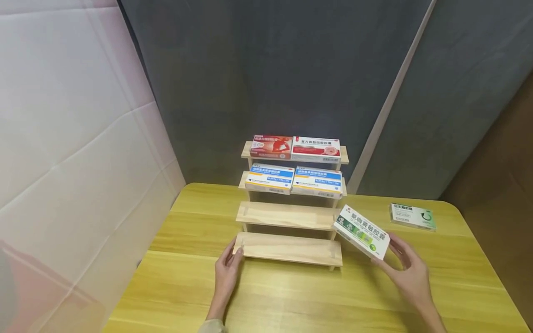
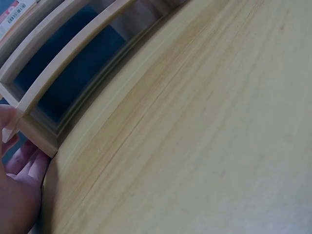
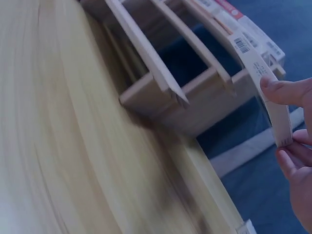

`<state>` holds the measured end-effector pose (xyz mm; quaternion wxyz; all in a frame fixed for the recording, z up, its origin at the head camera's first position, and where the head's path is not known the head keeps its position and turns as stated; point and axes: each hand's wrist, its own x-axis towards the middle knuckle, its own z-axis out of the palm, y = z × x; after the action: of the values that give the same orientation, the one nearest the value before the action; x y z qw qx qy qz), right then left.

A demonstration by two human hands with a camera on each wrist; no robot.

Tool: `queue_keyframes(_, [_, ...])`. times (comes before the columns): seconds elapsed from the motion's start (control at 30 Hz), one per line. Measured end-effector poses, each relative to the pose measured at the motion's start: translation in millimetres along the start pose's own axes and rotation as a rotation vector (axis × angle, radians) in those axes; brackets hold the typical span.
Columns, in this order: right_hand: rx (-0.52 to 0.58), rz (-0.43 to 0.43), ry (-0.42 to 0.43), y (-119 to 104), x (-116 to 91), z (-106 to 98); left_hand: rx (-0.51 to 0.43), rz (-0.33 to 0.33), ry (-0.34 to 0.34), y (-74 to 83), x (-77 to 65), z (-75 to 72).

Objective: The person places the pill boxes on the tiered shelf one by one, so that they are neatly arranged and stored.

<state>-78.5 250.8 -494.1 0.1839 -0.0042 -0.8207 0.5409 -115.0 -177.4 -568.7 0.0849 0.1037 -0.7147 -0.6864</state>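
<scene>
A stepped wooden display rack (image 1: 287, 249) with several tiers stands on the table. My left hand (image 1: 226, 268) grips the left end of its lowest tier, thumb on top; the left wrist view shows the fingers (image 2: 34, 163) beside the rack's end. My right hand (image 1: 410, 273) pinches a green-and-white medicine box (image 1: 362, 231) by its right end, tilted, its left corner overlapping the right end of the second-lowest tier in the head view. In the right wrist view the thumb (image 3: 285, 91) lies along the box's side. The two lower tiers (image 1: 287, 215) bear no boxes.
On the top tier sit a red box (image 1: 271, 147) and a white-and-red box (image 1: 316, 149). Two blue-and-white boxes (image 1: 269, 178) lie on the tier below. Another green-and-white box (image 1: 413, 216) lies on the table (image 1: 283, 300) at right. A grey curtain (image 1: 270, 83) hangs behind.
</scene>
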Motion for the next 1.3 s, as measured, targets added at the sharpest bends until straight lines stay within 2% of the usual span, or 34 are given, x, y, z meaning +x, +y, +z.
queue_keyframes(0.33, [0.057,-0.086,-0.065,-10,7,25,0.012,-0.003,0.011,-0.4,0.6,0.4])
queue_keyframes(0.83, [0.002,-0.242,-0.119,-30,29,67,0.017,0.008,-0.01,2.3,-1.1,-0.6])
queue_keyframes(1.03, [-0.052,-0.257,-0.175,-36,38,84,0.011,0.011,-0.011,2.3,-1.7,-1.2])
queue_keyframes(1.3, [-0.062,-0.259,-0.253,-51,46,110,0.008,0.007,0.0,2.3,-0.5,-0.8])
